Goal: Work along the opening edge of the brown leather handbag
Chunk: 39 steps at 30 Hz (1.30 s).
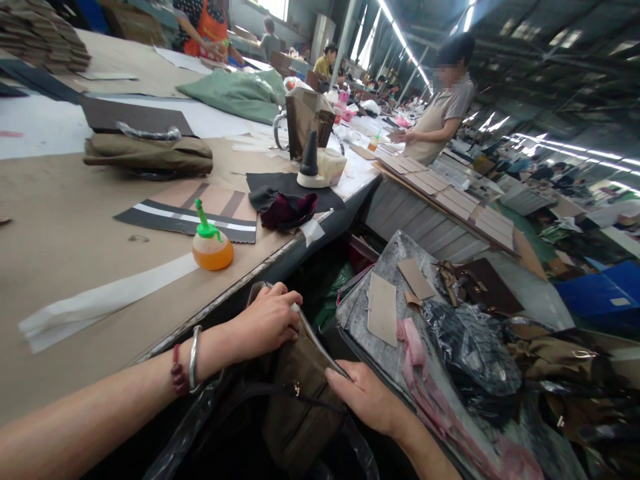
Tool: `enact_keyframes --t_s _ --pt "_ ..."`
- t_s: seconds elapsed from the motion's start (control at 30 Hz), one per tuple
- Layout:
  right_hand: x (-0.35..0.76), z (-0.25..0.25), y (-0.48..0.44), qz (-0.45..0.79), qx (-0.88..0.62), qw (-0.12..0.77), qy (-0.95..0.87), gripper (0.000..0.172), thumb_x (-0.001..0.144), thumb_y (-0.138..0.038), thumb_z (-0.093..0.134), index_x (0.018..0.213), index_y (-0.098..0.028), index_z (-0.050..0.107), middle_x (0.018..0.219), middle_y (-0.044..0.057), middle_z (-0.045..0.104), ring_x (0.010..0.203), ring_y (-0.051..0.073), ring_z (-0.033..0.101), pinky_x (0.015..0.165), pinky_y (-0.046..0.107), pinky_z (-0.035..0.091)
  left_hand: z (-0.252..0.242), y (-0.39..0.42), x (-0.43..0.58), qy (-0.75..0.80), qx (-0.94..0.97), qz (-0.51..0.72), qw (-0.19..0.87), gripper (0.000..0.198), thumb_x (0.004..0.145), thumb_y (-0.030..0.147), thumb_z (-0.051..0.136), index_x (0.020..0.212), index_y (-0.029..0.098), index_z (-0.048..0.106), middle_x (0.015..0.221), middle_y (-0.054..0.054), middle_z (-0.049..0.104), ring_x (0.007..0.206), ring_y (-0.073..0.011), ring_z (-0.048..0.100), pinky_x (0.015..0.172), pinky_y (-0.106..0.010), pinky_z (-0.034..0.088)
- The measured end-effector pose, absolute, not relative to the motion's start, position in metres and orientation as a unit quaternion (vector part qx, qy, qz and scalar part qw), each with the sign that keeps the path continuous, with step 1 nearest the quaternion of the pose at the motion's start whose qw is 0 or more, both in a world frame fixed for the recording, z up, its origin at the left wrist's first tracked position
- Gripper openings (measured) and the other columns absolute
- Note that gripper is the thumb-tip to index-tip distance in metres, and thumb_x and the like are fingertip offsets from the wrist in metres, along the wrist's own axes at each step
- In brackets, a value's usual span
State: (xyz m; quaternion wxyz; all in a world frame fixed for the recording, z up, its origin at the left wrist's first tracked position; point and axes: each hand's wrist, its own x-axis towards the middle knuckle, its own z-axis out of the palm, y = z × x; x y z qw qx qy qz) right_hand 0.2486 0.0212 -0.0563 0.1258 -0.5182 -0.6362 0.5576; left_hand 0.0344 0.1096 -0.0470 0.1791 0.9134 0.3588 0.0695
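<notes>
1. The brown bag (305, 400) is low in front of the person, just below the edge of the table (100, 227). Its top rim slants down from the left hand (274, 319) to the right hand (364, 393).

2. The left hand is curled, with its fingers bent over the top rim at the far end. It has hold of the bag there. A small white bit shows by the fingers, but one cannot tell what it is.

3. The right hand is partly closed and pinches the rim at the near end — the thumb lies along the edge. Some of its fingers are hidden, so one cannot tell how tightly they grip.

4. The bag looks light and a bit floppy. Its sides would likely bend and sag, while the rim seems stiffer, so the rim looks like the best place to hold.

5. The bag does not look easy to break, but the small metal piece (297, 389) on its front might scratch.

6. The handle (186, 427) near the left arm has shiny clear plastic on it — it would probably feel slippery.
</notes>
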Motion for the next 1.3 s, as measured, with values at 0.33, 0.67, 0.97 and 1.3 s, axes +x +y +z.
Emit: enact_keyframes --t_s 0.33,0.67,0.97,1.3 --pt "0.250 -0.059 0.027 0.573 -0.506 0.112 -0.634 0.037 0.086 -0.046 0.034 0.069 -0.014 0.041 0.064 -0.002 0.031 0.060 0.011 0.029 0.052 0.023 0.025 -0.056 0.123 0.041 0.347 0.904 0.049 0.246 0.004 0.076 0.018 0.066 0.073 0.017 0.066 0.109 -0.002 0.058 0.095 -0.0236 0.048 0.082 -0.032 0.037" --pt "0.254 -0.065 0.031 0.574 -0.503 0.103 -0.638 0.037 0.086 -0.047 0.036 0.070 -0.014 0.041 0.064 -0.002 0.031 0.059 0.010 0.029 0.051 0.023 0.024 -0.067 0.135 0.056 0.351 0.894 0.013 0.278 0.005 0.073 0.013 0.067 0.070 0.016 0.065 0.095 -0.003 0.063 0.086 -0.0215 0.057 0.090 -0.032 0.033" --pt "0.262 -0.075 0.029 0.591 -0.511 0.139 -0.609 0.040 0.084 -0.050 0.038 0.070 -0.013 0.044 0.063 -0.001 0.033 0.059 0.010 0.030 0.052 0.023 0.024 -0.054 0.138 0.060 0.384 0.866 -0.009 0.320 0.005 0.070 0.015 0.069 0.068 0.015 0.065 0.079 -0.003 0.064 0.072 -0.0177 0.059 0.066 -0.020 0.043" --pt "0.285 -0.049 0.051 0.698 -0.484 0.174 -0.498 0.045 0.064 -0.054 0.061 0.062 -0.011 0.050 0.054 -0.002 0.040 0.049 0.008 0.032 0.045 0.022 0.023 -0.014 0.111 0.049 0.445 0.841 0.018 0.309 0.010 0.071 0.020 0.063 0.062 0.016 0.061 0.063 0.002 0.059 0.058 -0.0126 0.054 0.047 -0.018 0.034"
